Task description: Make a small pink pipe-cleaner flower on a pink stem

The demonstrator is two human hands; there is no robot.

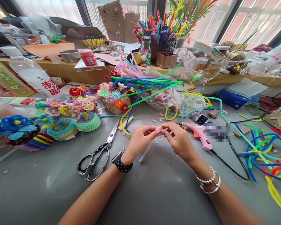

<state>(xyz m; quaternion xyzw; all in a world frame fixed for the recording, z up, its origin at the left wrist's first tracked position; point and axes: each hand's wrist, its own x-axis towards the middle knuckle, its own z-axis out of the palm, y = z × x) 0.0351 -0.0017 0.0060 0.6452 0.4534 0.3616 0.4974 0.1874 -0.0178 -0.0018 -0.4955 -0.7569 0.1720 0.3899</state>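
Observation:
Between my two hands a pale pink pipe cleaner is pinched, its upper part bunched into a small shape at my fingertips. A straight pale strip slants down beneath my left hand; whether it belongs to the same piece I cannot tell. My left hand grips the bunched part with thumb and fingertips. On its other side my right hand pinches it too. Black-handled scissors lie left of my left hand, blades partly apart. Just beyond my right hand rests a pink glue gun.
Fuzzy flower-covered baskets stand at left near a water bottle. Green and blue pipe cleaners lie over plastic bags at the back. Loose coloured pipe cleaners and the glue gun's black cord spread across the right side.

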